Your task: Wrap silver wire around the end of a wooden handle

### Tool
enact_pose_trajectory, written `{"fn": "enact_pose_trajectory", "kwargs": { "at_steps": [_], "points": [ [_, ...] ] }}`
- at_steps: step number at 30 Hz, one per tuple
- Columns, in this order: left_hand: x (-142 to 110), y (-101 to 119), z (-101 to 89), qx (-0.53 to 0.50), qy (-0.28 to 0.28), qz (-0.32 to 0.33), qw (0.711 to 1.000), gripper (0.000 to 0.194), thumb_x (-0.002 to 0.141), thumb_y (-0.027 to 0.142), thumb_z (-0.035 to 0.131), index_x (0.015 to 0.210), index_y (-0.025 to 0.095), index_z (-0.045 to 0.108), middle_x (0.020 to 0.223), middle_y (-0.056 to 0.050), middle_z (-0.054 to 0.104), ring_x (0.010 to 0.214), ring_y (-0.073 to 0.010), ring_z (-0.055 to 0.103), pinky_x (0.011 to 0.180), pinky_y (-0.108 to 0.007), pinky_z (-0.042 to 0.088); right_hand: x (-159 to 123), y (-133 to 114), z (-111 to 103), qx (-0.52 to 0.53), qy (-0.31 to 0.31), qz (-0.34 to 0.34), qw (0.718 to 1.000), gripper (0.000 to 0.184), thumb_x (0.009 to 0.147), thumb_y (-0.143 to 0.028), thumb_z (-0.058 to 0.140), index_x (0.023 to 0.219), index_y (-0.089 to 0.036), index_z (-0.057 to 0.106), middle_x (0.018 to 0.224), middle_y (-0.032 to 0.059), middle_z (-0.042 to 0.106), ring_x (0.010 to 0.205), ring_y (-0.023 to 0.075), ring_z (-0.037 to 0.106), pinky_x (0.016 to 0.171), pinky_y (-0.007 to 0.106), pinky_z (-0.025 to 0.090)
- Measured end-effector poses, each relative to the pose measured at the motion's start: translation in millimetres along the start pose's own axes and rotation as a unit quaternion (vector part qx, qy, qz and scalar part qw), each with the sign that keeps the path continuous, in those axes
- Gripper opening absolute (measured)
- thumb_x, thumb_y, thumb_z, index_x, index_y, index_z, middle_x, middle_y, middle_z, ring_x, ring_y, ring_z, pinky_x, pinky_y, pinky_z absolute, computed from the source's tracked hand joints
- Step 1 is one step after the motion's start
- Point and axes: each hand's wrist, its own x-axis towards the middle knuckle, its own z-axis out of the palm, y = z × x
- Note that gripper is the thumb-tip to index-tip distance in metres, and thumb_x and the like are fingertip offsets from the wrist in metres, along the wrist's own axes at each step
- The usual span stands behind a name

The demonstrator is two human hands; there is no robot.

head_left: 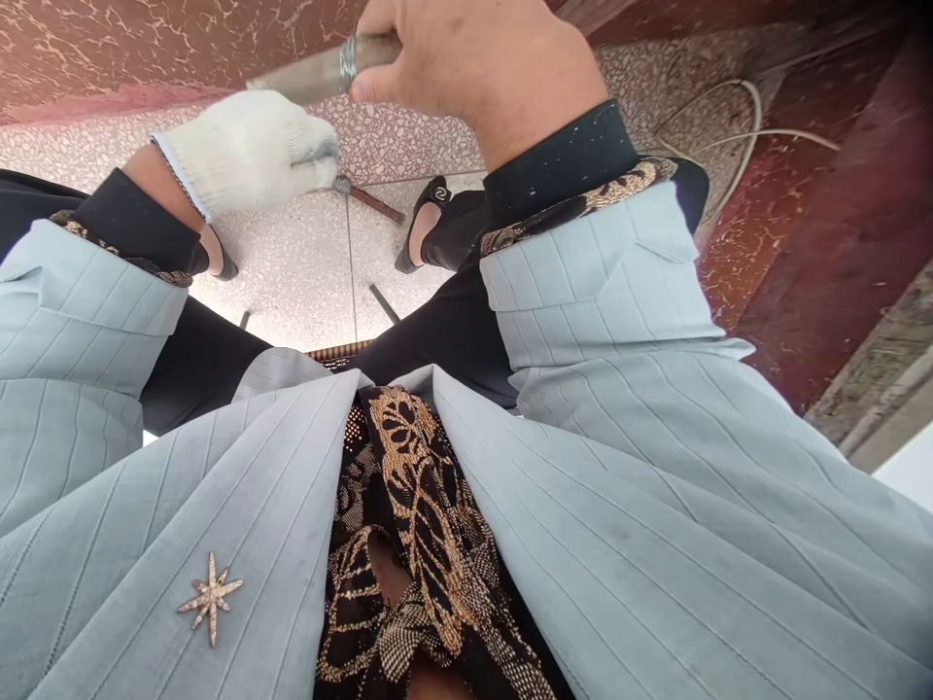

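My right hand, bare, is closed around the end of a greyish stick-like piece with thin wire wound round it beside my thumb. The piece points left, just above my left hand. In a white knit glove with greyish fingertips, my left hand is curled into a fist, and what lies inside it is hidden. A rusty brown rod with a wire-wrapped end shows right at the gloved fingertips. I cannot tell whether the glove holds it or it lies on the floor.
A red-brown surface with pale veins runs along the top. Speckled floor lies below, with my black shoes on it. A pale cable loops at the right, near dark red boards.
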Motion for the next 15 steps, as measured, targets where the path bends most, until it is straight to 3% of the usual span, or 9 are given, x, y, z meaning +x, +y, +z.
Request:
{"fn": "enact_pose_trajectory", "kwargs": {
  "at_steps": [1,3,7,9,12,15],
  "points": [
    [-1.8,0.2,-2.1,0.001,0.001,-0.005,1.000,0.049,0.123,0.046,0.054,0.134,0.020,0.094,0.131,-0.018,0.089,0.152,-0.0453,0.082,0.138,-0.059,0.059,-1.9,1.3,-0.5,-0.031,-0.030,-0.015,0.999,0.051,0.126,-0.020,0.073,0.167,0.005,0.088,0.168,0.0318,0.081,0.165,0.0496,0.075,0.146,0.059,0.052],
    [-5.9,0.1,-8.4,-0.007,0.002,-0.009,1.000,0.044,0.117,0.041,0.055,0.125,0.019,0.093,0.126,-0.016,0.088,0.153,-0.0447,0.081,0.141,-0.058,0.058,-3.5,4.0,-0.9,-0.053,-0.079,-0.034,0.995,0.045,0.125,-0.021,0.079,0.161,0.001,0.093,0.158,0.0299,0.086,0.156,0.0462,0.082,0.138,0.058,0.060],
    [-12.2,-5.3,-19.8,-0.036,0.018,0.010,0.999,0.045,0.105,0.039,0.051,0.115,0.021,0.090,0.127,-0.013,0.086,0.156,-0.0444,0.079,0.142,-0.057,0.054,-2.5,4.1,-1.7,-0.064,-0.110,-0.005,0.992,0.048,0.125,-0.035,0.089,0.169,-0.017,0.095,0.147,0.0199,0.091,0.146,0.0448,0.085,0.131,0.065,0.062],
    [-13.6,-9.1,-21.3,-0.050,0.029,0.016,0.998,0.053,0.102,0.045,0.047,0.120,0.020,0.090,0.134,-0.013,0.087,0.160,-0.0466,0.077,0.144,-0.059,0.052,-1.3,2.4,-2.2,-0.064,-0.121,0.004,0.991,0.045,0.125,-0.037,0.089,0.167,-0.021,0.096,0.136,0.0147,0.092,0.135,0.0395,0.085,0.128,0.061,0.061],
    [-14.2,-11.3,-20.8,-0.053,0.036,0.027,0.998,0.067,0.097,0.050,0.043,0.132,0.018,0.091,0.141,-0.012,0.087,0.161,-0.0486,0.078,0.145,-0.065,0.051,4.1,1.9,-0.8,-0.060,-0.149,-0.023,0.987,0.041,0.125,-0.034,0.088,0.161,-0.018,0.099,0.109,0.0071,0.086,0.107,0.0250,0.076,0.115,0.045,0.058],
    [-12.6,-11.0,-22.4,-0.032,0.040,0.026,0.998,0.074,0.098,0.047,0.042,0.140,0.014,0.093,0.139,-0.014,0.087,0.160,-0.0490,0.080,0.143,-0.066,0.055,11.5,4.7,2.5,-0.051,-0.190,-0.082,0.977,0.033,0.124,-0.028,0.088,0.149,-0.010,0.101,0.081,-0.0008,0.070,0.086,0.0162,0.058,0.094,0.036,0.048]
  ]
}}
